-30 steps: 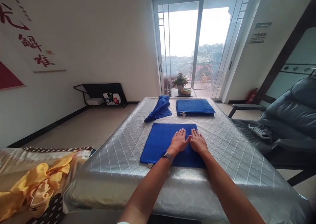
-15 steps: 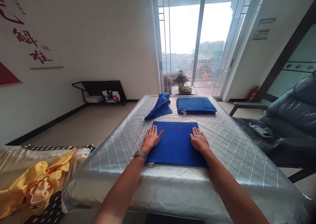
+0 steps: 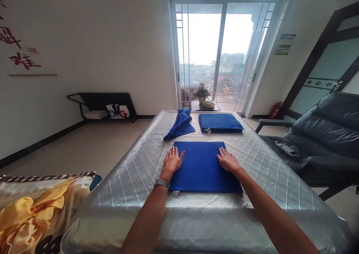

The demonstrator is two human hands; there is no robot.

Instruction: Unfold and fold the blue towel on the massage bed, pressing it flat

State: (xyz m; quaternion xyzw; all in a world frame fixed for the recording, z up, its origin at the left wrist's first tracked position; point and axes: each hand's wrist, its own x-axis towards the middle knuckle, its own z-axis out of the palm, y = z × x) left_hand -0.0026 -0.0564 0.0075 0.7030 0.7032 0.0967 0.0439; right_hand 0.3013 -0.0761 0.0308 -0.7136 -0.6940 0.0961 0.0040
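A folded blue towel (image 3: 203,172) lies flat on the silver quilted table cover (image 3: 131,172), with a small white tag at its near left edge. My left hand (image 3: 172,161) rests palm down on the towel's left edge, fingers stretched out, a watch on the wrist. On the right edge my right hand (image 3: 227,160) also lies flat, fingers extended forward. Neither hand grips the cloth. Beyond it, a stack of folded blue towels (image 3: 220,122) sits at the far right, and a crumpled blue towel (image 3: 181,125) lies at the far left.
A dark padded armchair (image 3: 322,134) with a white device (image 3: 288,148) on its seat stands right of the table. Yellow cloth (image 3: 42,213) lies at the lower left. Past the table's far edge are a potted plant (image 3: 202,92) and a sliding glass door (image 3: 200,41).
My view has turned slightly to the right and up. Both hands stay flat on the towel's two sides, with hardly any shift against it.
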